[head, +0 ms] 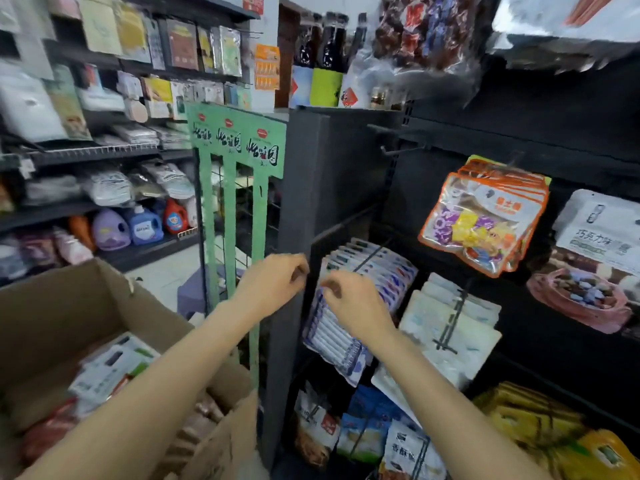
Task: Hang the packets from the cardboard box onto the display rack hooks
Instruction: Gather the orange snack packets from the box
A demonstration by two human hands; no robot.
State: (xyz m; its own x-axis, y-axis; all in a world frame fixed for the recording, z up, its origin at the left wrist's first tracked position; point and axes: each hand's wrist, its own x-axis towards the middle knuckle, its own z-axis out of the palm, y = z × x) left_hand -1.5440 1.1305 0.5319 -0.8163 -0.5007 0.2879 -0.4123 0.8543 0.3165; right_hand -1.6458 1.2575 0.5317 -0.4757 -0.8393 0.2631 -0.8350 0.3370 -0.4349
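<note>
Both hands raised at the black display rack (322, 161), fingers curled: right hand (349, 303) pinching the top edge of the front blue-and-white packet (332, 337), left hand (273, 285) just to its left at the near tip of the hook (372, 254), fingertips bunched, contents of that grip impossible to tell. Packet at the front of a dense row already threaded along the hook, hanging tilted toward the camera. Farther right, white packets (450, 327) on a neighbouring hook, orange-trimmed candy bags (485, 220) higher up, yellow bags (540, 420) low at right. Near left, open cardboard box (62, 306) holding more stock, white-and-green packets (110, 368) lying on top. Beyond, green wire stand (239, 147) and far shelves with detergent bottles (138, 226). Judged from the look: thin, light, flexible film pouches, likely slick and prone to sag or fold; best taken by the stiffer sealed header beside the hang hole, held flat so the hole meets the hook tip squarely. Risk of knocking the crowded front packets off the hook end.
</note>
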